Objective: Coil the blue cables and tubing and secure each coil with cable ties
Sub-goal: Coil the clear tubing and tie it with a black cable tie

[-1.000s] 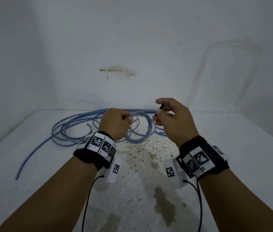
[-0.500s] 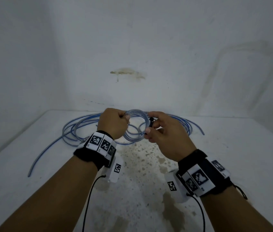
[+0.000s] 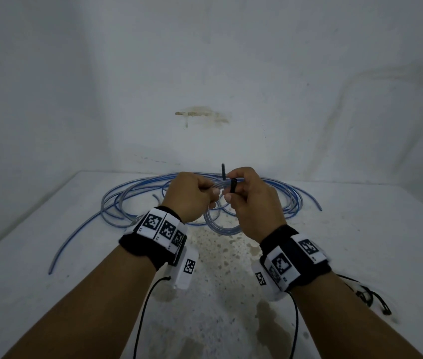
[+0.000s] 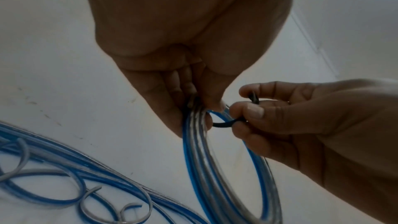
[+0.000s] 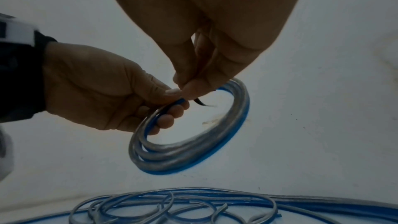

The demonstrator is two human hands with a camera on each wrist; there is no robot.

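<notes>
Two hands (image 3: 220, 195), tie (image 3: 223, 170) upright.

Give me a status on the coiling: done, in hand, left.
Done: one small coil is wound. In hand: the left hand grips that coil while the right hand pinches a black tie looped at it; the tie does not look closed yet. Left: the loose tubing lying on the table is uncoiled and untied.
</notes>
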